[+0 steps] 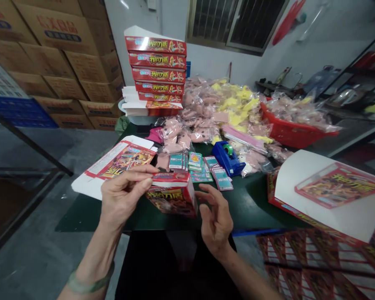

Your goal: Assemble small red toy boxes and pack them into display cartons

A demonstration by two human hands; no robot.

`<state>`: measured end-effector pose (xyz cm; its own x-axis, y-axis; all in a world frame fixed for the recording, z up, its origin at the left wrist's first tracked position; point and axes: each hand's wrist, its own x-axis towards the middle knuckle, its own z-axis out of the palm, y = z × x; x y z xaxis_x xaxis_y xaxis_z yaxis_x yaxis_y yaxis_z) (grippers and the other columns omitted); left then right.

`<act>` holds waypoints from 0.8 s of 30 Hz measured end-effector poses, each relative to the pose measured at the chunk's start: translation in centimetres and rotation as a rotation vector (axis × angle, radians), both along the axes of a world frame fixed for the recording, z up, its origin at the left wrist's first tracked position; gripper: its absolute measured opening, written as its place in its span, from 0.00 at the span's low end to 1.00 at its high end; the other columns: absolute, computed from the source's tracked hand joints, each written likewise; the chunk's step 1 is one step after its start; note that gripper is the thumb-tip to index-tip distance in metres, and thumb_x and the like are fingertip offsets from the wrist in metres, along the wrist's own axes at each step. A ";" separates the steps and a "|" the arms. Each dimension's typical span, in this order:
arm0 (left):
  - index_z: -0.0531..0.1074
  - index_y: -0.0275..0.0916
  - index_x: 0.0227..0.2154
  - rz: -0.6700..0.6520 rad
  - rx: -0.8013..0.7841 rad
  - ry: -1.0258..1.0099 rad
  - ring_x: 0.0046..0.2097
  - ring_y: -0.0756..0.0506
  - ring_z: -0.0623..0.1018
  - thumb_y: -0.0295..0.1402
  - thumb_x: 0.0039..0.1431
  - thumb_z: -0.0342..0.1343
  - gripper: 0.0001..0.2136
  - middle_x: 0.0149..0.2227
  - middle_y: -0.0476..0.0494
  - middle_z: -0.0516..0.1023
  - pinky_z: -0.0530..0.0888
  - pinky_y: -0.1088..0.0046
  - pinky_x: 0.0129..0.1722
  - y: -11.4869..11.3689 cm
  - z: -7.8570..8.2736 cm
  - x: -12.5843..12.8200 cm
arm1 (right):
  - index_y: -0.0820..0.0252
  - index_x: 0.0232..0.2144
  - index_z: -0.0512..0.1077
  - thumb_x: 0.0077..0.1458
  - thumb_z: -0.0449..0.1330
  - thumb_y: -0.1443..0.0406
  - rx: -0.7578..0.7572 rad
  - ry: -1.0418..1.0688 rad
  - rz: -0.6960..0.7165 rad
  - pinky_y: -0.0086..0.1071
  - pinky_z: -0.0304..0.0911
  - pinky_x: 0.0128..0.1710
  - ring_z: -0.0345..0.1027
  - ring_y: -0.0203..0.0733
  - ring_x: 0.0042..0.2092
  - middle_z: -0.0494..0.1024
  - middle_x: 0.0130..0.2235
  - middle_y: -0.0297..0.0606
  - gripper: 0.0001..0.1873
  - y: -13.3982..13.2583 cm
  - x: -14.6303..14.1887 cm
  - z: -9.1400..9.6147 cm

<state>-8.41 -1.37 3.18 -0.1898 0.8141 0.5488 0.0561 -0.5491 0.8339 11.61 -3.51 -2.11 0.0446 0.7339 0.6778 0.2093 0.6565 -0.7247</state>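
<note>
A small red printed box (171, 201) stands near the front edge of the dark green table (246, 210). My left hand (120, 196) grips its upper left corner between thumb and fingers. Beside the box's right side is my right hand (217, 218), fingers apart and curved, holding nothing; whether a fingertip touches the box I cannot tell. Behind the box lie small piles of cards (195, 162) and a blue tape dispenser (227, 157) with green tape. Under and behind my left hand a flat, unfolded red and white carton (125, 158) rests on the table.
Stacked red display boxes (157, 75) rise at the back left. Bagged pink and yellow plush pieces (215, 104) heap across the back, beside a full red basket (287, 129). An open display box (324, 196) stands at right, above several red boxes (312, 258). Brown cartons (56, 62) line the wall.
</note>
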 end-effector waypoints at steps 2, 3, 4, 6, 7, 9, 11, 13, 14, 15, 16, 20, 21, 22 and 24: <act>0.76 0.42 0.27 0.088 0.020 -0.031 0.39 0.47 0.77 0.25 0.50 0.61 0.04 0.35 0.48 0.79 0.73 0.72 0.37 -0.3 -0.2 0.3 | 0.57 0.58 0.55 0.57 0.54 0.65 -0.006 0.022 0.017 0.46 0.67 0.46 0.67 0.48 0.50 0.65 0.53 0.48 0.27 0.1 -0.4 0.2; 0.76 0.42 0.27 0.123 0.031 -0.015 0.39 0.48 0.77 0.25 0.51 0.60 0.04 0.35 0.48 0.79 0.72 0.72 0.37 -0.5 -0.1 0.7 | 0.57 0.59 0.53 0.56 0.56 0.64 -0.005 0.012 -0.001 0.46 0.66 0.47 0.66 0.49 0.50 0.65 0.53 0.49 0.29 0.3 -0.5 0.3; 0.76 0.42 0.28 0.150 0.041 0.017 0.39 0.48 0.76 0.25 0.51 0.60 0.05 0.35 0.49 0.78 0.72 0.73 0.37 -0.6 0.1 1.2 | 0.58 0.59 0.53 0.55 0.58 0.63 -0.006 -0.008 -0.033 0.46 0.66 0.46 0.66 0.48 0.50 0.66 0.53 0.49 0.31 0.7 -0.6 0.5; 0.75 0.41 0.28 0.186 0.050 0.110 0.39 0.49 0.76 0.24 0.51 0.60 0.05 0.36 0.49 0.77 0.72 0.74 0.36 -0.9 0.6 2.3 | 0.58 0.58 0.54 0.53 0.60 0.64 -0.004 -0.049 -0.096 0.42 0.68 0.45 0.68 0.45 0.47 0.68 0.51 0.48 0.32 1.5 -0.5 0.8; 0.75 0.41 0.28 0.195 0.050 0.163 0.38 0.49 0.76 0.24 0.51 0.60 0.05 0.36 0.48 0.77 0.72 0.74 0.36 -0.9 0.9 2.9 | 0.58 0.58 0.55 0.53 0.60 0.64 0.012 -0.063 -0.117 0.41 0.68 0.44 0.69 0.44 0.46 0.69 0.50 0.47 0.31 2.0 -0.3 0.9; 0.74 0.40 0.28 0.208 0.061 0.256 0.37 0.50 0.76 0.24 0.52 0.59 0.04 0.36 0.48 0.76 0.72 0.75 0.36 -1.0 1.5 4.0 | 0.58 0.57 0.57 0.52 0.61 0.63 0.063 -0.082 -0.138 0.39 0.69 0.45 0.70 0.43 0.46 0.72 0.48 0.45 0.31 3.0 0.2 0.9; 0.74 0.39 0.28 0.195 0.071 0.337 0.37 0.50 0.76 0.24 0.52 0.58 0.04 0.35 0.48 0.75 0.72 0.75 0.36 -0.9 1.9 4.8 | 0.57 0.57 0.57 0.52 0.62 0.63 0.091 -0.076 -0.142 0.37 0.69 0.45 0.70 0.42 0.46 0.73 0.47 0.43 0.31 3.7 0.7 0.5; 0.73 0.39 0.29 0.161 0.073 0.378 0.38 0.50 0.76 0.23 0.53 0.58 0.04 0.36 0.48 0.75 0.71 0.76 0.37 -0.7 2.0 5.3 | 0.56 0.58 0.56 0.53 0.61 0.63 0.081 -0.058 -0.150 0.37 0.68 0.47 0.69 0.42 0.48 0.72 0.49 0.43 0.32 4.2 1.2 0.0; 0.73 0.39 0.29 0.139 0.067 0.386 0.39 0.50 0.76 0.23 0.53 0.57 0.04 0.36 0.48 0.74 0.71 0.76 0.38 -0.6 1.9 5.5 | 0.55 0.59 0.55 0.54 0.60 0.63 0.073 -0.067 -0.164 0.38 0.67 0.48 0.68 0.43 0.50 0.71 0.51 0.43 0.32 4.3 1.3 -0.3; 0.73 0.39 0.29 0.122 0.062 0.387 0.40 0.50 0.75 0.23 0.53 0.57 0.04 0.37 0.47 0.74 0.71 0.76 0.38 -0.5 1.8 5.7 | 0.54 0.60 0.53 0.55 0.58 0.63 0.073 -0.094 -0.186 0.40 0.66 0.50 0.67 0.44 0.52 0.70 0.53 0.44 0.32 4.4 1.4 -0.6; 0.72 0.39 0.30 0.112 0.059 0.378 0.40 0.50 0.75 0.23 0.54 0.57 0.04 0.37 0.47 0.74 0.71 0.75 0.39 -0.5 1.6 5.9 | 0.54 0.61 0.52 0.56 0.57 0.63 0.086 -0.135 -0.211 0.41 0.64 0.52 0.65 0.45 0.54 0.68 0.54 0.44 0.32 4.4 1.4 -0.9; 0.70 0.39 0.33 0.125 0.045 0.325 0.45 0.49 0.73 0.24 0.56 0.54 0.04 0.41 0.45 0.72 0.70 0.73 0.43 -0.7 0.7 6.5 | 0.52 0.62 0.49 0.59 0.53 0.64 0.189 -0.240 -0.260 0.42 0.65 0.51 0.63 0.46 0.55 0.69 0.54 0.43 0.31 4.7 1.4 -0.9; 0.69 0.39 0.34 0.136 0.044 0.327 0.46 0.49 0.73 0.24 0.56 0.54 0.04 0.42 0.45 0.71 0.70 0.73 0.44 -0.8 0.6 6.6 | 0.53 0.62 0.48 0.59 0.53 0.64 0.207 -0.239 -0.260 0.42 0.65 0.50 0.63 0.46 0.55 0.69 0.54 0.43 0.31 4.8 1.3 -0.8; 0.69 0.39 0.36 0.143 0.040 0.342 0.46 0.49 0.72 0.24 0.57 0.54 0.05 0.42 0.45 0.71 0.69 0.73 0.45 -0.9 0.5 6.8 | 0.53 0.62 0.48 0.59 0.53 0.64 0.217 -0.236 -0.260 0.41 0.66 0.49 0.64 0.45 0.54 0.69 0.53 0.43 0.31 4.9 1.3 -0.6; 0.69 0.39 0.38 0.156 0.042 0.372 0.47 0.49 0.72 0.25 0.57 0.54 0.07 0.43 0.45 0.71 0.68 0.74 0.46 -1.1 0.6 7.0 | 0.53 0.62 0.48 0.59 0.53 0.65 0.222 -0.235 -0.257 0.40 0.66 0.49 0.64 0.45 0.54 0.69 0.53 0.43 0.31 5.1 1.3 -0.4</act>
